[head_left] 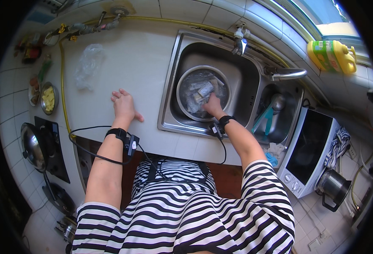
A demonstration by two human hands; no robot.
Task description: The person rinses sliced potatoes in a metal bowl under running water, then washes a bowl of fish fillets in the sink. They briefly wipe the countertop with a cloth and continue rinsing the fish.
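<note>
In the larger basin of the stainless steel sink (pixel 169 109) stands a round metal bowl (pixel 180 106). It holds water and silvery cut pieces that look like ribbonfish (pixel 205 89). My right hand (pixel 213 106) reaches over the bowl's near right side, its fingers down among the pieces. Whether they grip one is hidden. My left hand (pixel 124 106) leans on the pale countertop (pixel 142 70) left of the sink, fingers spread, holding nothing. A crumpled clear plastic bag (pixel 89 66) lies beyond it.
A tap (pixel 289 74) overhangs the smaller basin, where a ladle (pixel 278 102) and turquoise tongs (pixel 264 119) lie. A microwave (pixel 310 149) stands right; a yellow detergent jug (pixel 329 57) sits by the window. Left are a bowl of yellow pieces (pixel 49 98) and a lidded wok (pixel 34 147). Cables trail from both wrists.
</note>
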